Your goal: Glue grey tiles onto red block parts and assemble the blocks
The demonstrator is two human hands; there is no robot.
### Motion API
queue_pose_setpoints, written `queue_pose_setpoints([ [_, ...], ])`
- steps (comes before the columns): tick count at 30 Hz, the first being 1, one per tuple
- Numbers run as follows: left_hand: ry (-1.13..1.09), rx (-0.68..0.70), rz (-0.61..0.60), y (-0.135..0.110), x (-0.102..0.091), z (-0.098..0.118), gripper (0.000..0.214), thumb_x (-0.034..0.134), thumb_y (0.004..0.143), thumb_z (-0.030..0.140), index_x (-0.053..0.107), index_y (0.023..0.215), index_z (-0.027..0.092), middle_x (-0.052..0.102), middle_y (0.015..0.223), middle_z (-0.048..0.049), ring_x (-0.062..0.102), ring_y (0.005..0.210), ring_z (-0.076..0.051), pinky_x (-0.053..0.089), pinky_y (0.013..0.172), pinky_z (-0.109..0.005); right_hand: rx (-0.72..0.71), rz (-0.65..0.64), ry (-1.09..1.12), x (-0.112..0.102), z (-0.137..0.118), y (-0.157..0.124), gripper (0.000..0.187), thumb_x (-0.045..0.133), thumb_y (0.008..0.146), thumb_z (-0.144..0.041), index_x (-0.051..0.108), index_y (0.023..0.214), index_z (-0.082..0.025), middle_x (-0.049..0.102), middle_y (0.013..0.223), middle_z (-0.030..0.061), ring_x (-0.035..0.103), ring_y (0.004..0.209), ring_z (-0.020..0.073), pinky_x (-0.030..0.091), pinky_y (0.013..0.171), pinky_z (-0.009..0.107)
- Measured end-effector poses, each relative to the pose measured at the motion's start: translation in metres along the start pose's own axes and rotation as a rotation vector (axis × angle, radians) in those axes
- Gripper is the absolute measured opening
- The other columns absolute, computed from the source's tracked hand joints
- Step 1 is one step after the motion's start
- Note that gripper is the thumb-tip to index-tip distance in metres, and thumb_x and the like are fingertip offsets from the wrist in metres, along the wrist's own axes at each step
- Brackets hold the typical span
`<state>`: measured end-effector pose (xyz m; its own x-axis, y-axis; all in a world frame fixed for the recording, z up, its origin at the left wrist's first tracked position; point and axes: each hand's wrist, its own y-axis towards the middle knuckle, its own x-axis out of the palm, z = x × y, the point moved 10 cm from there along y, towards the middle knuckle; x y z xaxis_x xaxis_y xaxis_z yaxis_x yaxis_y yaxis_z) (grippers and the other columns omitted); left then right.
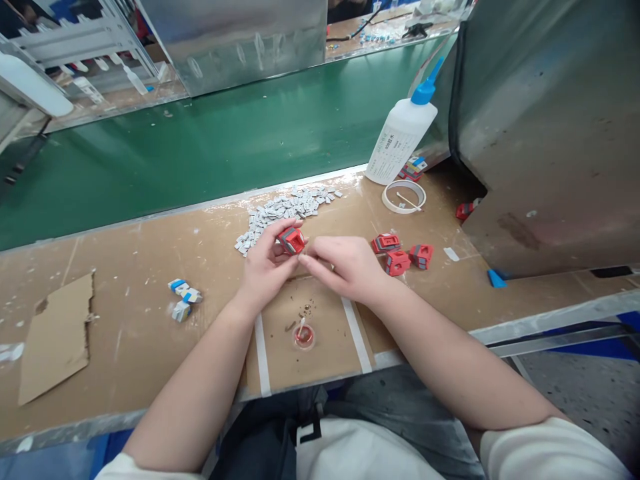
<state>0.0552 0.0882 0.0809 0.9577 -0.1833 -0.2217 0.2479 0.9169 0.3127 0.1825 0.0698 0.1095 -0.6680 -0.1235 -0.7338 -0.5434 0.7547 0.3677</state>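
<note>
My left hand (pixel 266 264) is closed around a small red and grey part (pixel 291 240), held just above the brown bench (pixel 150 267). My right hand (pixel 344 265) is beside it, fingers pinched together at the part's lower right edge; what they pinch is too small to make out. A heap of several small grey pieces (pixel 280 213) lies just beyond my hands. Three more red and grey parts (pixel 400 253) lie to the right of my right hand. A small red dish with a white stick (pixel 303 333) sits near the bench's front edge.
A white bottle with a blue nozzle (pixel 403 133) and a tape roll (pixel 404 197) stand at the back right. A green conveyor belt (pixel 200 147) runs behind the bench. A big metal housing (pixel 550 133) fills the right. Cardboard scrap (pixel 57 337) and blue-white parts (pixel 184 299) lie left.
</note>
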Motion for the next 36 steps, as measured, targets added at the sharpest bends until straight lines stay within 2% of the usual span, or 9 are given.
queue_pose_setpoints([
  [2,0.182,0.064,-0.017,-0.002,0.003,0.009,0.050,0.075,0.096,0.026,0.060,0.144,0.028,0.068,0.142,-0.0103,0.073,0.121,-0.023,0.063,0.104,-0.038,0.028,0.062,-0.090,-0.007,0.004,0.001,0.035,0.042,0.114,-0.043,0.060,0.094,-0.020,0.069,0.087,0.0059,0.058,0.075,0.0184,0.028,0.067,0.031],
  [6,0.467,0.217,0.000,-0.003,0.003,0.029,0.047,0.070,0.092,0.014,0.063,0.137,0.025,0.070,0.127,-0.0078,0.068,0.119,-0.024,0.058,0.106,-0.041,-0.040,0.002,-0.215,0.001,0.000,0.002,0.031,0.040,0.114,-0.039,0.059,0.099,-0.020,0.069,0.089,0.0062,0.056,0.073,0.0190,0.025,0.064,0.033],
  [9,0.546,0.217,-0.030,-0.002,0.006,0.030,0.038,0.067,0.091,0.014,0.061,0.127,0.022,0.065,0.122,-0.0085,0.065,0.115,-0.024,0.056,0.100,-0.039,-0.080,-0.038,-0.261,0.007,-0.001,0.002,0.030,0.037,0.116,-0.035,0.058,0.101,-0.020,0.069,0.091,0.0058,0.057,0.074,0.0191,0.027,0.065,0.033],
  [12,0.550,0.117,-0.092,-0.003,0.008,0.022,0.033,0.063,0.090,0.017,0.056,0.122,0.022,0.063,0.118,-0.0082,0.064,0.106,-0.023,0.055,0.092,-0.036,-0.128,-0.076,-0.269,0.011,-0.002,0.001,0.027,0.038,0.115,-0.031,0.057,0.101,-0.019,0.069,0.093,0.0056,0.058,0.077,0.0188,0.028,0.066,0.032],
  [15,0.454,0.020,-0.144,-0.007,0.009,0.014,0.035,0.061,0.087,0.022,0.052,0.121,0.023,0.063,0.109,-0.0054,0.063,0.092,-0.021,0.052,0.081,-0.035,-0.184,-0.116,-0.239,0.016,-0.006,0.000,0.024,0.039,0.115,-0.029,0.055,0.100,-0.020,0.069,0.094,0.0053,0.059,0.078,0.0182,0.029,0.067,0.031],
  [18,0.320,-0.023,-0.137,-0.010,0.006,0.010,0.026,0.052,0.094,0.031,0.053,0.119,0.024,0.060,0.095,-0.0020,0.058,0.079,-0.020,0.049,0.075,-0.036,-0.198,-0.118,-0.214,0.018,-0.008,-0.001,0.024,0.037,0.115,-0.028,0.054,0.100,-0.020,0.068,0.091,0.0049,0.058,0.076,0.0178,0.028,0.065,0.030],
  [22,0.274,-0.039,-0.059,-0.011,0.002,0.008,0.028,0.036,0.107,0.041,0.056,0.114,0.023,0.060,0.094,-0.0033,0.056,0.081,-0.021,0.047,0.075,-0.037,-0.175,-0.124,-0.215,0.024,-0.006,-0.001,0.025,0.036,0.115,-0.029,0.054,0.099,-0.020,0.067,0.086,0.0040,0.055,0.071,0.0172,0.025,0.063,0.030],
  [31,0.346,-0.002,-0.003,-0.011,0.004,0.019,0.029,0.035,0.110,0.044,0.056,0.111,0.022,0.062,0.097,-0.0044,0.058,0.086,-0.021,0.048,0.077,-0.036,-0.134,-0.059,-0.199,0.027,-0.004,-0.002,0.024,0.038,0.112,-0.025,0.052,0.093,-0.021,0.066,0.083,0.0037,0.051,0.067,0.0169,0.026,0.063,0.031],
  [36,0.400,0.036,0.033,-0.014,0.002,0.019,0.030,0.035,0.110,0.044,0.056,0.112,0.023,0.063,0.097,-0.0042,0.060,0.083,-0.021,0.048,0.076,-0.036,-0.061,-0.057,-0.041,0.030,-0.001,-0.001,0.020,0.038,0.110,-0.024,0.050,0.094,-0.022,0.066,0.086,0.0033,0.054,0.071,0.0168,0.031,0.066,0.029],
])
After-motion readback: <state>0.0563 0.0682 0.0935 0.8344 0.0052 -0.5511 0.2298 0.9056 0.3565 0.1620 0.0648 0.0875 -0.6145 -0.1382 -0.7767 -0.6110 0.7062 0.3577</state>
